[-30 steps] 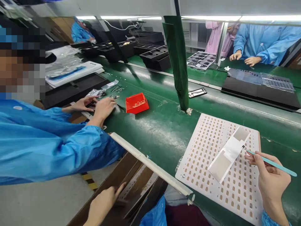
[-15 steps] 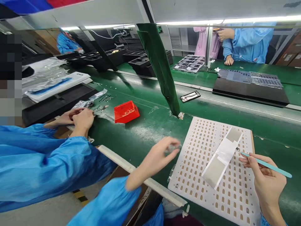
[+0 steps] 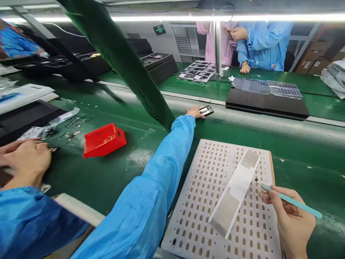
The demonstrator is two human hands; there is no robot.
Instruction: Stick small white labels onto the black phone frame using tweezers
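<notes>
Left hand (image 3: 194,112) open at 12 o'clock, fingertips touching a black phone frame (image 3: 206,110) on the green worktop (image 3: 296,151), right hand (image 3: 288,219) at 4 o'clock gripping teal tweezers (image 3: 292,202), white perforated tray (image 3: 188,216) at 6 o'clock

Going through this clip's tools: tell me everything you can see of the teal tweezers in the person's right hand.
The teal tweezers are long and slim, with a smooth pale-teal handle, plastic or coated, narrowing to a fine dark tip. The right hand holds them like a pen, their tail end sticking out to the lower right. The tip points up and left above the white perforated tray, beside a white strip. A tiny dark speck sits at the tip; whether it is held is too small to tell.
</notes>
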